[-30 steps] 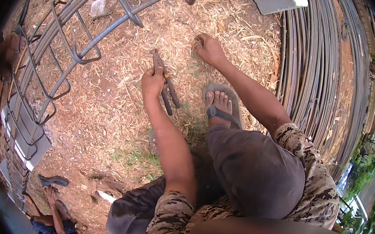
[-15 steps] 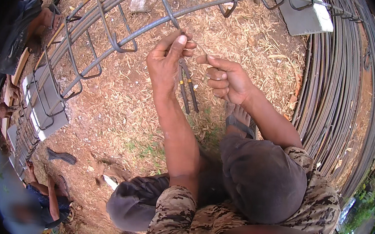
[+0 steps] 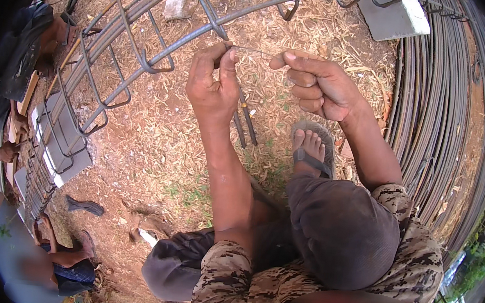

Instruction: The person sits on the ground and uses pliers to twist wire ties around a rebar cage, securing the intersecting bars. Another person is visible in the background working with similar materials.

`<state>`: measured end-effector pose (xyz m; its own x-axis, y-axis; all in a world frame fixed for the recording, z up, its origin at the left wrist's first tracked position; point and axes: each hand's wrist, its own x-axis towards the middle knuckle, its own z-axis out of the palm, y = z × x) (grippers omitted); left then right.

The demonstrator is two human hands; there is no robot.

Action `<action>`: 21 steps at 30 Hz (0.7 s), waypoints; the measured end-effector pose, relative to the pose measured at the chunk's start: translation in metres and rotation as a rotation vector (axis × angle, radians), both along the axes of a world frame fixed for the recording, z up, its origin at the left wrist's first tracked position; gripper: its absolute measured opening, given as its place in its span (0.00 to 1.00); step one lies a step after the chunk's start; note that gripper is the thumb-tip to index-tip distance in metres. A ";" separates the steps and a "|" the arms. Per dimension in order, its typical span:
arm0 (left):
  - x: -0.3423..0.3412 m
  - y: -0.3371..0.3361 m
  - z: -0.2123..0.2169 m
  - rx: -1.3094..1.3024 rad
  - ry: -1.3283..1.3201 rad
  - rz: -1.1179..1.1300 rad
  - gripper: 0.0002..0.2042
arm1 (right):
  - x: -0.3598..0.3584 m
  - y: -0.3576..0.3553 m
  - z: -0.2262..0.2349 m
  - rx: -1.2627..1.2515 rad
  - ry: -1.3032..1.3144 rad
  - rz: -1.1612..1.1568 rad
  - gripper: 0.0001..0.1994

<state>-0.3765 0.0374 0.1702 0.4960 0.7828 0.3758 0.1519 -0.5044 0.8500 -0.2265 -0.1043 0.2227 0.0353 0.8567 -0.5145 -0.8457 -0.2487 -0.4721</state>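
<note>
Both hands lifted off the ground, left hand (image 3: 213, 87) carrying the pliers (image 3: 244, 119), now pinching a thin wire (image 3: 258, 52) with right hand (image 3: 319, 86).

we see bright, even daylight, with soft shadows toward six o'clock under the knees. the fisheye bends the steel bars (image 3: 445, 112) at three o'clock, a black rim rings everything, and seven o'clock is blurred.

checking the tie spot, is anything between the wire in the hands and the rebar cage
Nothing visible. The thin wire is stretched between the left hand and the right hand, just below the rebar cage. The left fingers sit right at a bar crossing. The pliers hang below the left hand, away from the gap.
</note>
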 end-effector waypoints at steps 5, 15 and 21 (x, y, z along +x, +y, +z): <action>0.013 0.002 -0.004 0.330 0.001 0.152 0.08 | -0.006 -0.004 0.008 -0.026 -0.032 0.008 0.15; 0.037 -0.027 -0.013 -0.524 -0.332 -0.070 0.12 | -0.045 0.014 0.002 -0.032 -0.482 0.043 0.13; 0.022 -0.007 -0.015 -0.622 -0.355 -0.187 0.20 | -0.046 0.017 -0.023 0.048 -1.262 -0.002 0.11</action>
<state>-0.3545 0.0307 0.1549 0.5728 0.8180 0.0530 -0.2270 0.0961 0.9691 -0.2729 -0.0872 0.1998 0.4790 0.8731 -0.0902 0.1985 -0.2079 -0.9578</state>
